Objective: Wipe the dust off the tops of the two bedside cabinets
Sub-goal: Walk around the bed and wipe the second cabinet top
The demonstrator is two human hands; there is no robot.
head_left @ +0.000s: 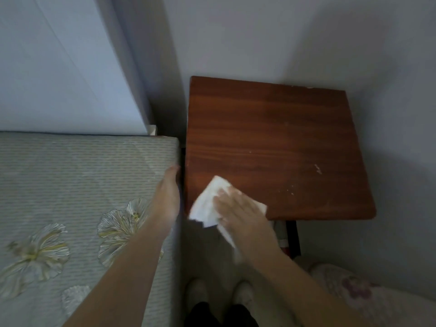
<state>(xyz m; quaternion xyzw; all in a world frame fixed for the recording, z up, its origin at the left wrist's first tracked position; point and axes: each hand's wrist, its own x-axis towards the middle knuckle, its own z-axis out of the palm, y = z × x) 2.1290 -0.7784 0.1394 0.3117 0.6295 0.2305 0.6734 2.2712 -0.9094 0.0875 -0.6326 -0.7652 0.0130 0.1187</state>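
A reddish-brown wooden bedside cabinet top [271, 138] fills the middle right, set in the corner of the room. My right hand [240, 213] lies flat on a white cloth [207, 204], pressing it onto the cabinet's front left corner; part of the cloth hangs over the front edge. Pale specks dot the right side of the top. My left hand [166, 197] rests against the side edge of the mattress [82, 185], fingers together, holding nothing. Only one cabinet is in view.
The mattress with a flower pattern fills the left, with a narrow dark gap between it and the cabinet. Grey walls stand behind and to the right. My white shoes [219, 293] are on the floor below. A flowered fabric item [354, 286] lies at the lower right.
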